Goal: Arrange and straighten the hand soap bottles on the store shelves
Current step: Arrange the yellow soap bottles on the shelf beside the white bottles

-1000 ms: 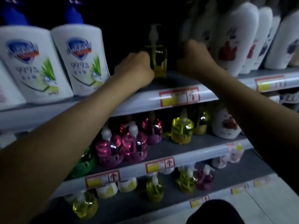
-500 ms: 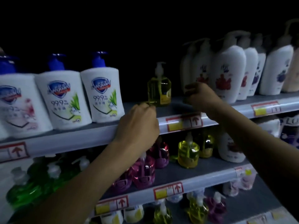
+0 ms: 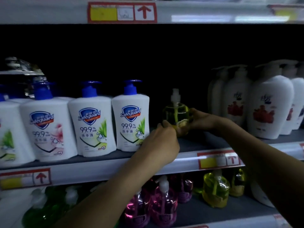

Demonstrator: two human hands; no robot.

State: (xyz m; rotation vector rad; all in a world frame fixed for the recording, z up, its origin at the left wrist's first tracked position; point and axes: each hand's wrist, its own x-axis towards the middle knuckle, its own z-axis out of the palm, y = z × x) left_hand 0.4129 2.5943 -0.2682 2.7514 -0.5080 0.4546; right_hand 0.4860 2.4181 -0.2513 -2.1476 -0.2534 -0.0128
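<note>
A small clear bottle of yellow hand soap (image 3: 174, 113) with a white pump stands on the middle shelf (image 3: 189, 143), in the gap between the white Safeguard bottles (image 3: 130, 122) and the white bottles with red flowers (image 3: 268, 109). Both hands hold it low down. My left hand (image 3: 162, 142) grips its lower left side from the front. My right hand (image 3: 199, 118) wraps its right side. The bottle's base is hidden behind my fingers.
Several Safeguard bottles (image 3: 91, 125) line the shelf's left part. Below, pink bottles (image 3: 162, 203), yellow bottles (image 3: 215, 191) and green bottles (image 3: 41, 209) stand on the lower shelf. Another shelf edge (image 3: 197, 12) with price tags runs overhead.
Both hands were off the yellow bottle, near the shelf edge; now they have closed on it from either side. The camera has tilted up and moved closer.
</note>
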